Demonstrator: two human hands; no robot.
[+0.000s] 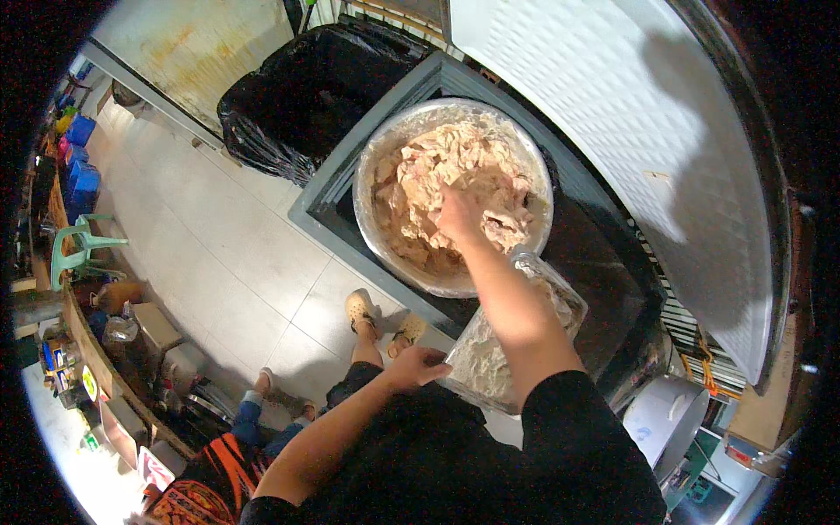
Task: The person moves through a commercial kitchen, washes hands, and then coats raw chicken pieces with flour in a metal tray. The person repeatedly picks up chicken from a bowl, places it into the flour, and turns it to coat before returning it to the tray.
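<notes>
A large metal bowl (453,289) sits within the grey frame (328,177) of what looks like an open chest freezer. It holds many pieces of flour-coated raw meat (426,164), perhaps chicken. My right hand (457,213) reaches down into the bowl, its fingers among the pieces; whether they grip one is hidden. Below my right forearm, a clear plastic container (469,354) of pale flour tilts beside the bowl, partly covered by the arm. My left hand (415,369) is at the container's near-left edge, with thumb and fingers closed on it.
A raised white lid (590,111) curves along the right. A bin lined with a black plastic bag (262,98) stands beyond the frame. Another person's leg (248,413) shows at lower left, near shelves (111,367). A green plastic stool (82,243) stands on the tiled floor.
</notes>
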